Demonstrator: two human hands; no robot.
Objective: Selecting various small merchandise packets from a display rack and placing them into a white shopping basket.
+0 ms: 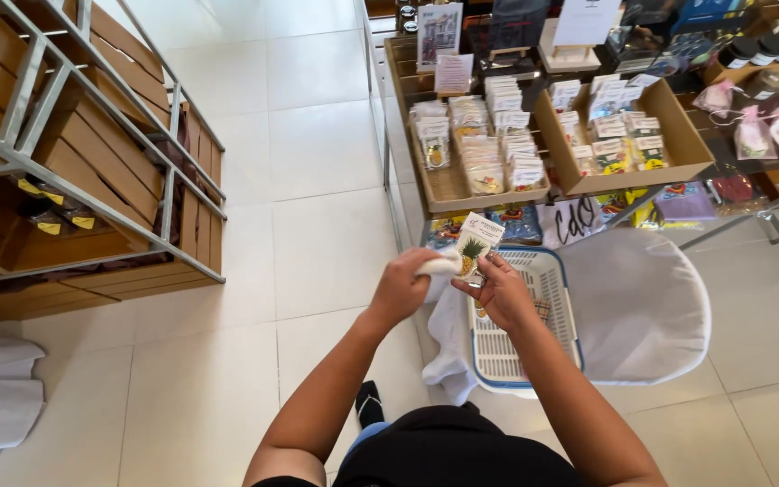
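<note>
Left hand clenching a white cloth, right hand pinching a pineapple-print packet above a slotted basket — a loose pinch could drop it.

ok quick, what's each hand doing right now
left hand: closed on a white cloth, pressed against the packet.
right hand: closed on a small clear packet with a pineapple picture, over the white basket.

Both hands close together, fingers curled.
</note>
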